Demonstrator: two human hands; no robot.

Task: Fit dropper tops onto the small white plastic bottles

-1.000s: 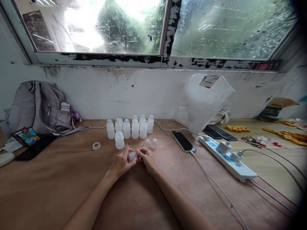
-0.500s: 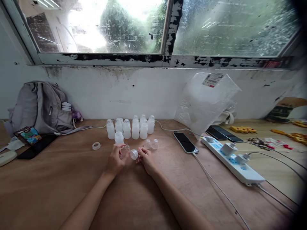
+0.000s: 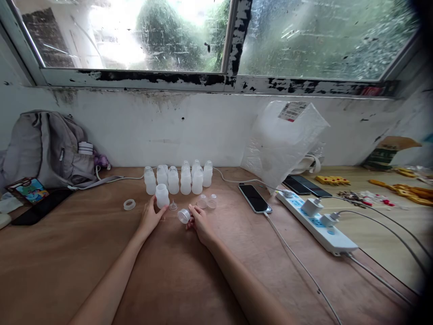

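My left hand is closed around the lower part of an uncapped white bottle, which stands upright on the brown table. Between the fingertips of my right hand is a clear cap, tilted just above the tabletop. A small clear nipple lies between the bottle and the cap. Two clear round pieces rest beyond my right hand. Off to the left lies a white ring. Several capped white bottles stand behind, near the wall.
A charging phone and a white power strip with cables are on the right. Behind them leans a plastic bag. A grey backpack stands back left, with a black phone before it.
My left hand has taken hold of the uncapped bottle. My right hand still has the clear cap. The whole view has shifted slightly.
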